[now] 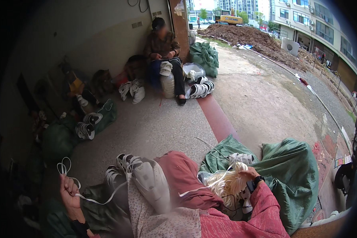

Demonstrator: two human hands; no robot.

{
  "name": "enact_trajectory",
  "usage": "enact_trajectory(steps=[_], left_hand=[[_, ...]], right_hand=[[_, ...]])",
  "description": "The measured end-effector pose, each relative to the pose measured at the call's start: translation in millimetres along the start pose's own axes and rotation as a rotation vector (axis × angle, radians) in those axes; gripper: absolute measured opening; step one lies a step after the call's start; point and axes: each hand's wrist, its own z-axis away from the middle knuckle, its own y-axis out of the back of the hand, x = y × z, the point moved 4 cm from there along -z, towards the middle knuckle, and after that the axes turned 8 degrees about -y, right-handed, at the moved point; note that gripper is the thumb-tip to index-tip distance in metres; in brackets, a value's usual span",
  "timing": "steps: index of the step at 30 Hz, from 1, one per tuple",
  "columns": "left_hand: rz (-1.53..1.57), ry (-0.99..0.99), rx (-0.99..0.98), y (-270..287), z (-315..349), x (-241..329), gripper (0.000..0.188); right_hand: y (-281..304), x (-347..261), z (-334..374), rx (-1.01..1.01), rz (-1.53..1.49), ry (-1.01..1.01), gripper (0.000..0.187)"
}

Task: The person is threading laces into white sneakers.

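My left hand [70,195], raised at the left with its fingers closed, grips a white shoelace [100,203]. A loop of it stands above the fingers, and the rest trails toward a light grey-white shoe [151,186] on my lap. The shoe lies over a patterned cloth [162,224]; whether the lace is threaded into it I cannot tell. At the right, my right hand [248,173] is closed on a thick bundle of cream shoelaces [222,183] beside my knee. More striped shoes [124,160] sit just beyond the lap shoe.
Green sacks [291,170] bulge at my right, with white shoes [241,158] by them. Across the speckled floor [158,127] a seated person [162,47] works near stacked shoes [201,88]. Another person [76,85] sits at the dim left, behind shoes and sacks. Outside lies a dirt mound [242,37].
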Motion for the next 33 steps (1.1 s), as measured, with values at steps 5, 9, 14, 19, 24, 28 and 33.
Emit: enact_trajectory(steps=[5, 9, 14, 19, 24, 28, 33], left_hand=[[-0.474, 0.21, 0.203, -8, 42, -56, 0.019], [-0.574, 0.427, 0.022, -32, 45, -100, 0.02], [-0.71, 0.606, -0.229, -66, 56, -132, 0.021], [-0.751, 0.722, -0.417, -118, 77, -150, 0.024], [-0.584, 0.837, -0.713, -193, 100, -171, 0.029], [-0.561, 0.841, -0.737, -188, 98, -145, 0.026], [-0.566, 0.73, -0.541, -93, 105, -100, 0.038]], right_hand=[[-93, -89, 47, -0.241, -0.028, 0.099, 0.033], [-92, 25, -1, 0.223, 0.71, -0.075, 0.07], [-108, -10, 0, 0.391, 1.034, 0.103, 0.076], [-183, -235, 87, -0.093, 0.244, 0.53, 0.051], [-270, -355, 245, -0.525, 0.268, 1.049, 0.044], [-287, -337, 258, -1.085, 0.21, 0.713, 0.026], [-206, -331, 209, -0.957, -0.995, 0.636, 0.039]])
